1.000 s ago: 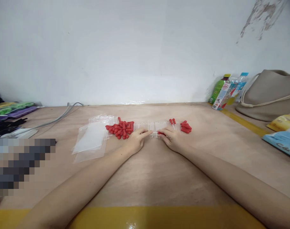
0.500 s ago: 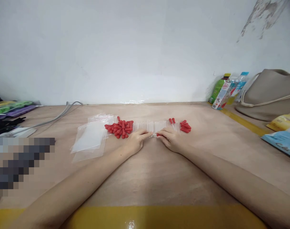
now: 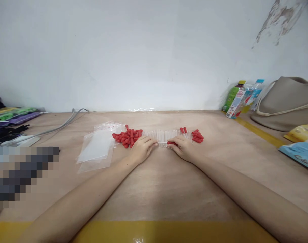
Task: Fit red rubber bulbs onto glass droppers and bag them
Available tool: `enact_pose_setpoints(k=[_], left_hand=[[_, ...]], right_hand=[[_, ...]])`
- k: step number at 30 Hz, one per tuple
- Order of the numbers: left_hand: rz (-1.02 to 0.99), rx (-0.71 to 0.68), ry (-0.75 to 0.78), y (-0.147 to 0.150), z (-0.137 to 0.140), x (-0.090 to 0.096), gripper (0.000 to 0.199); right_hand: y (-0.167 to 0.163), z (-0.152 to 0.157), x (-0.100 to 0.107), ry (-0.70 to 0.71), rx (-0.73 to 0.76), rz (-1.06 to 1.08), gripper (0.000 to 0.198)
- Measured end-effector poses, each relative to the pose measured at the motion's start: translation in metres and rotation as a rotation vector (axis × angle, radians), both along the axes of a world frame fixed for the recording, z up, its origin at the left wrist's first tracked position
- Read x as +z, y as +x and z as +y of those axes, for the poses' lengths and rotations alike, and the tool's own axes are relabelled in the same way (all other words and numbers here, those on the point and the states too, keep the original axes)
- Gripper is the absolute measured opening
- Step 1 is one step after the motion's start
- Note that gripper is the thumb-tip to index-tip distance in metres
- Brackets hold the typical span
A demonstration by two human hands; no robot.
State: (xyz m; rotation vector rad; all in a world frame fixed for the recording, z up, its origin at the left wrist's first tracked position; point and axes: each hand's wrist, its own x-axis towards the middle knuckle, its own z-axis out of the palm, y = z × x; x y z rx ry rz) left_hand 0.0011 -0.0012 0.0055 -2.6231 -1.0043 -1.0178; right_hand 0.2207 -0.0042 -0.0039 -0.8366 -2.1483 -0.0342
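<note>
My left hand [image 3: 142, 149] is closed, its fingertips pinching one end of a thin clear dropper tube [image 3: 162, 143]. The tube lies level and reaches across to a red rubber bulb [image 3: 171, 143], which my right hand [image 3: 184, 149] grips between thumb and fingers. Whether the tube sits inside the bulb is too small to tell. Just behind both hands, a row of clear tubes [image 3: 162, 135] lies side by side. Two red bulbs [image 3: 183, 130] top tubes at its right part. A heap of red bulbs [image 3: 128, 136] borders my left hand; several more red bulbs [image 3: 198, 136] lie right of the row.
Clear zip bags [image 3: 96, 145] lie left of the heap. A grey cable [image 3: 64, 125] runs along the left. At the back right stand drink bottles [image 3: 236, 99] and a grey bag [image 3: 287, 101]. Yellow and blue packets [image 3: 300, 153] lie at the right edge.
My hands have drawn slightly apart, with the left a little further left. More of the tube and the red bulb now shows between them.
</note>
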Motion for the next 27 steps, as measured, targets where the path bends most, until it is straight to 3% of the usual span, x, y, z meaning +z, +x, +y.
enact_pose_setpoints(k=[8, 22, 27], left_hand=[[-0.066, -0.046, -0.088, 0.0028, -0.0053, -0.0041, 0.021], [-0.078, -0.116, -0.060, 0.0036, -0.0047, -0.0050, 0.022], [-0.115, -0.105, -0.076, 0.0053, -0.0035, -0.0041, 0.020]], right_hand=[[-0.0003, -0.0046, 0.0049, -0.041, 0.054, -0.032, 0.012], [-0.0075, -0.0020, 0.0036, -0.079, 0.114, -0.043, 0.013], [-0.0067, 0.0000, 0.0107, -0.228, 0.145, 0.039, 0.015]])
